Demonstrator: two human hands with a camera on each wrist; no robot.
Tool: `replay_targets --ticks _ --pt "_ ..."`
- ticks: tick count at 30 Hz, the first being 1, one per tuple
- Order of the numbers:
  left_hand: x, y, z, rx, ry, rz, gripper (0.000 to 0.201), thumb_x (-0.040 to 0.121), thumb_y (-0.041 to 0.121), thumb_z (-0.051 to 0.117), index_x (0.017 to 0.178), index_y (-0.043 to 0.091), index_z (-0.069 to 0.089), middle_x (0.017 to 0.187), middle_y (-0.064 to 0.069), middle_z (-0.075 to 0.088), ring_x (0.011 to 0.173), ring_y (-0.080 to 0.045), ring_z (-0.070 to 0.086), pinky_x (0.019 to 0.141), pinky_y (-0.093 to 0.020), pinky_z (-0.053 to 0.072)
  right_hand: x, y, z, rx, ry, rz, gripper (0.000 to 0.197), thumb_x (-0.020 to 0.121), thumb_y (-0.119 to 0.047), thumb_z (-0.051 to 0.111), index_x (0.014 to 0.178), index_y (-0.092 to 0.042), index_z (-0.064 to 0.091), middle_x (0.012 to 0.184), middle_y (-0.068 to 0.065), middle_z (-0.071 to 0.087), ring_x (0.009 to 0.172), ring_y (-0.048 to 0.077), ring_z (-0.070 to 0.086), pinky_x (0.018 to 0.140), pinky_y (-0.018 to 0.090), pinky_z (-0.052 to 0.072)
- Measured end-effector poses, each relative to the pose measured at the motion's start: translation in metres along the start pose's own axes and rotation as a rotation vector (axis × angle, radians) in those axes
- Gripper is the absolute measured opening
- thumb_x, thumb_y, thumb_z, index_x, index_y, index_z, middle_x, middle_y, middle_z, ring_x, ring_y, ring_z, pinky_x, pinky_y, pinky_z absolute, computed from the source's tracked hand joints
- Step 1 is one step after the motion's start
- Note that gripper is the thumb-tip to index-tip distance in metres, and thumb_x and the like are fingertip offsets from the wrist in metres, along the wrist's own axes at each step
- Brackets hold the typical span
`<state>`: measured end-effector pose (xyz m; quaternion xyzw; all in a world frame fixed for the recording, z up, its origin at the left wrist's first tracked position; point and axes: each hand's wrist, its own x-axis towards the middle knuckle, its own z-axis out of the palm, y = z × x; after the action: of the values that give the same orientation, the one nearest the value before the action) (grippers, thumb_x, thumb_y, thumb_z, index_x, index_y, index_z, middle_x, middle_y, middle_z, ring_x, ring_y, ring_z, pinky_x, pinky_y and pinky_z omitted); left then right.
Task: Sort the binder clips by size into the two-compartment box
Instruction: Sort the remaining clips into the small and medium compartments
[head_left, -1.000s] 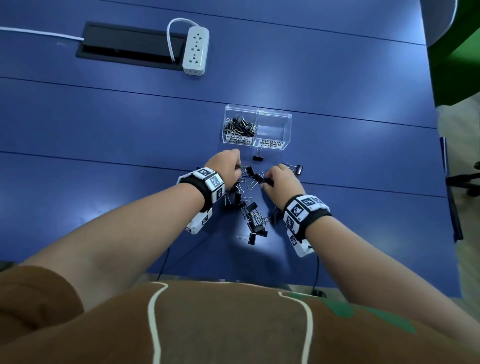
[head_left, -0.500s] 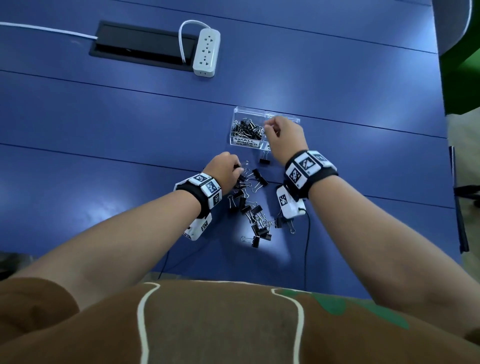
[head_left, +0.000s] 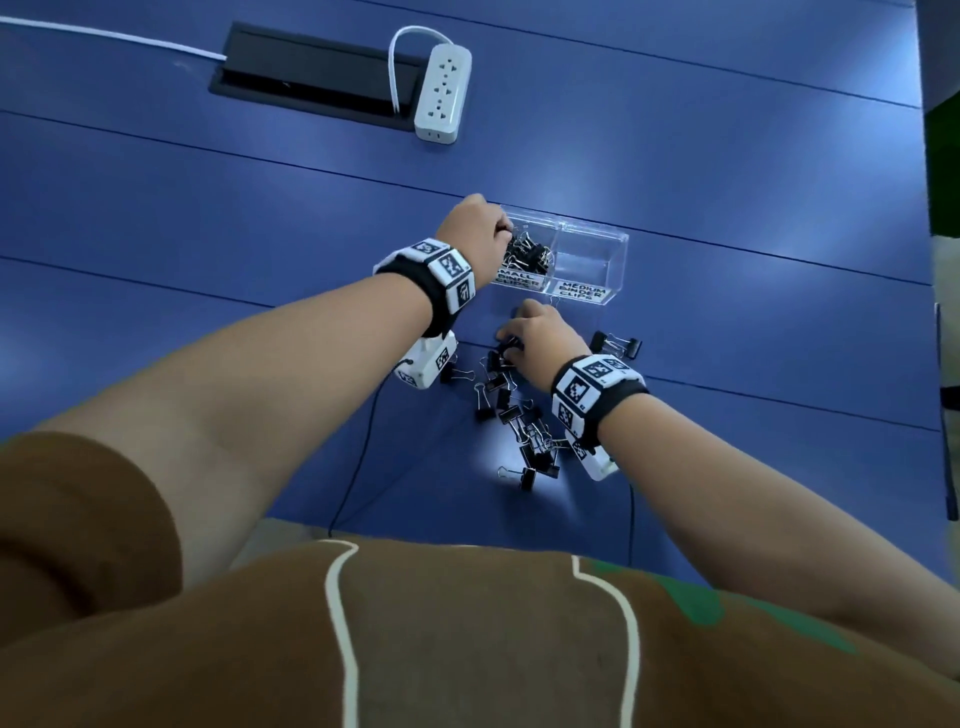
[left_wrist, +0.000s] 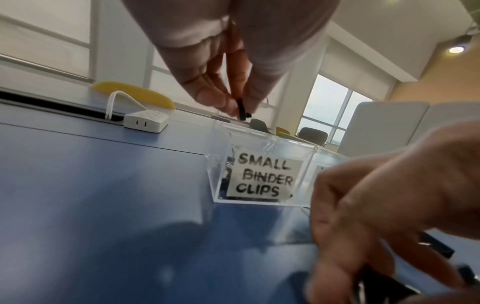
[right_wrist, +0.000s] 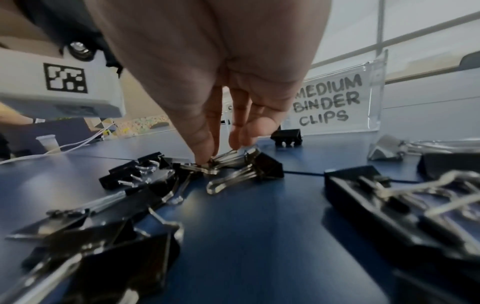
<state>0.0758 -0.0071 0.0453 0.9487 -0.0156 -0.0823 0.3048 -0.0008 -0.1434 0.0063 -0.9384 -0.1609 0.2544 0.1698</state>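
Note:
A clear two-compartment box (head_left: 619, 244) stands on the blue table. Its left half, labelled SMALL BINDER CLIPS (left_wrist: 263, 178), holds several black clips (head_left: 527, 254). I see no clips in the right half, labelled MEDIUM BINDER CLIPS (right_wrist: 328, 102). My left hand (head_left: 501, 228) hovers over the small compartment's left rim and pinches a small black clip (left_wrist: 241, 112) between thumb and fingertips. My right hand (head_left: 511, 340) is down at the loose pile of clips (head_left: 535, 441) in front of the box. Its fingertips (right_wrist: 205, 158) pinch the wire handles of a black clip (right_wrist: 267, 164) lying on the table.
A larger clip (head_left: 615, 343) lies alone to the right of my right hand, and another clip (right_wrist: 285, 135) sits just before the box. A white power strip (head_left: 442, 93) and a black cable recess (head_left: 311, 78) are at the far side. The table's near edge is close to my body.
My right hand came back from the box down to the pile. My left hand rose from the pile to the small compartment, carrying a clip.

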Motion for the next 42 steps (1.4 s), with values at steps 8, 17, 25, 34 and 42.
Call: replay_targets --ticks 8,17,25,34,42 --pt "-0.020 -0.014 0.003 -0.026 -0.025 0.010 0.018 0.088 0.015 0.057 0.104 0.012 0.065 0.094 -0.005 0.053 0.084 -0.019 0.053 0.085 -0.028 0.045 -0.007 0.005 0.004 0.037 0.076 -0.047 0.011 0.084 -0.007 0.057 0.094 -0.008 0.059 0.106 0.011 0.055 0.105 0.030 0.045 0.090 0.041 0.044" --pt "-0.091 -0.080 0.004 -0.020 -0.095 -0.209 0.021 0.083 0.005 0.049 0.096 0.012 0.064 0.101 -0.010 0.053 0.087 -0.025 0.056 0.086 -0.032 0.048 0.022 -0.005 -0.058 0.344 0.427 0.092 0.009 0.087 -0.015 0.059 0.094 -0.012 0.063 0.086 0.000 0.057 0.078 0.015 0.052 0.077 0.026 0.046" --pt "-0.114 -0.076 0.022 -0.126 -0.151 -0.179 0.030 0.088 0.011 0.057 0.119 0.009 0.056 0.106 -0.007 0.052 0.080 -0.016 0.053 0.091 -0.029 0.048 0.003 0.012 -0.055 0.353 0.452 0.166 0.014 0.086 -0.014 0.054 0.094 -0.013 0.066 0.089 0.001 0.060 0.078 0.015 0.053 0.079 0.024 0.045" --pt "-0.125 -0.042 0.053 0.065 -0.176 0.185 0.020 0.084 0.014 0.062 0.104 0.013 0.065 0.104 -0.010 0.049 0.100 -0.025 0.048 0.082 -0.041 0.051 -0.050 0.028 0.007 0.298 0.138 0.242 0.024 0.084 -0.005 0.052 0.100 -0.016 0.067 0.092 0.003 0.068 0.082 0.017 0.059 0.082 0.023 0.046" --pt "-0.107 -0.037 0.057 0.164 -0.288 0.161 0.032 0.088 0.011 0.058 0.120 0.013 0.058 0.115 -0.011 0.048 0.110 -0.029 0.047 0.090 -0.045 0.050 -0.089 0.089 -0.003 0.413 0.384 0.526 0.026 0.085 -0.012 0.060 0.110 -0.017 0.059 0.103 0.007 0.054 0.081 0.018 0.051 0.072 0.025 0.038"
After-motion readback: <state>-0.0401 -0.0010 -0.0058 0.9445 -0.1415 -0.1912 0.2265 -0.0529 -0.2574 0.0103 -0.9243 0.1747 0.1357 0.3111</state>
